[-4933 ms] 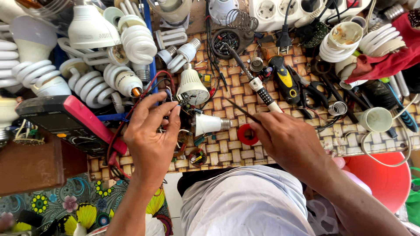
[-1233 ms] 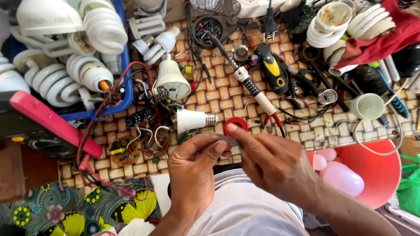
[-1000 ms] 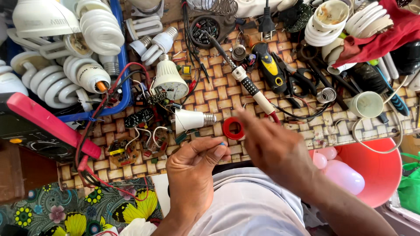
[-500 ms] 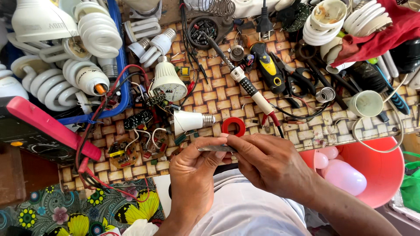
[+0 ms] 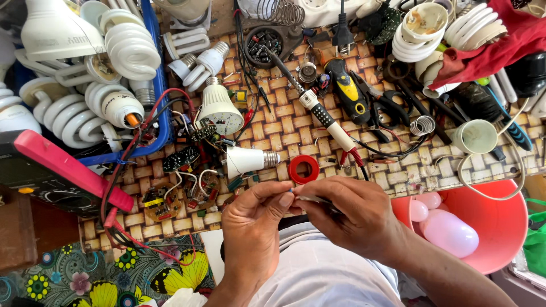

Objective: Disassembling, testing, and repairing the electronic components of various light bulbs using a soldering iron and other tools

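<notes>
fingers of two hands (image 5: 301, 219) pinch one wire (image 5: 311, 198).

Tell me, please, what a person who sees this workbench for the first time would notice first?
First, the two hands at the bottom centre: the left hand and the right hand meet fingertip to fingertip on a thin, small item, too small to identify. Just above them lies a red tape roll on the woven mat. At the upper left, a pile of white spiral lamps fills a blue tray.

one red tape roll (image 5: 303, 169), one soldering iron (image 5: 324, 118), two hands, one pink bucket (image 5: 500, 227).
</notes>
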